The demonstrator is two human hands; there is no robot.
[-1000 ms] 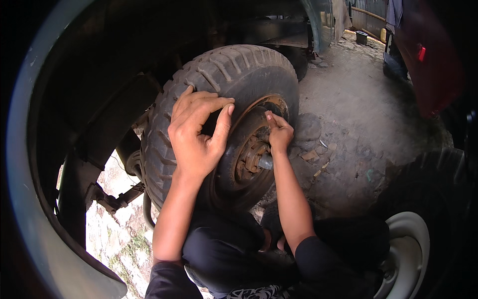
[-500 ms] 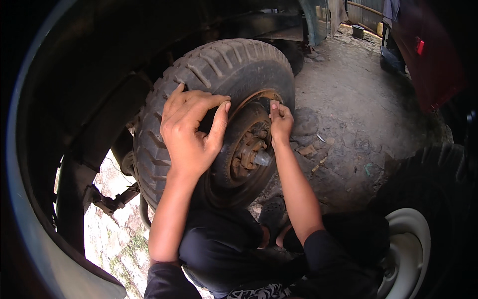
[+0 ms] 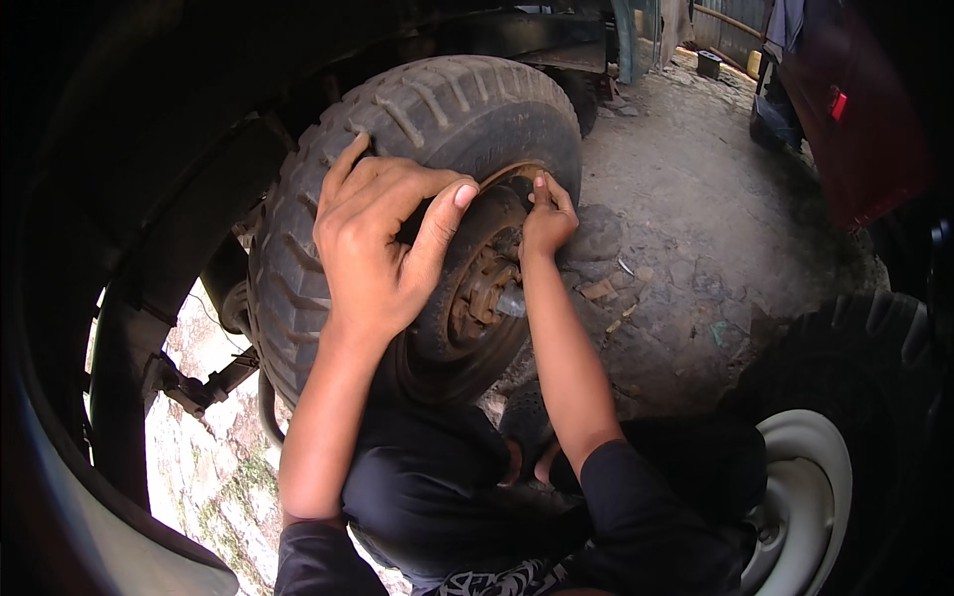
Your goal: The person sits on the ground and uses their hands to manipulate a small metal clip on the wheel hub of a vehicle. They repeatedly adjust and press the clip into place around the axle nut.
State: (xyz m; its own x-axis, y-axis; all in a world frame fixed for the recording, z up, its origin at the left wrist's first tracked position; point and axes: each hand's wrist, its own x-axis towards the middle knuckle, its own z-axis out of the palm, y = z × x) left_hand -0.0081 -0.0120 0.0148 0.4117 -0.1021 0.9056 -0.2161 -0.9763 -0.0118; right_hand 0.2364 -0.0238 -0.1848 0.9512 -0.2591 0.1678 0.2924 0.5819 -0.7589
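I judge a light, steady touch best at the tyre, left of the dirt floor, my left hand curled before it, right hand by its far rim, fingertips closed or not I cannot tell.

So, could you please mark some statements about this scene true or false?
1. The bare left hand appears in front of the black, deep-treaded rubber tyre. True.
2. The bare right hand lies flat on the ground. False: it is raised near the tyre.
3. A rust-brown metal hub is at the tyre's centre. True.
4. A bright-red round rim shows at lower right. False: the round metal rim there is white.
5. A dark-red panel shows at upper right. True.
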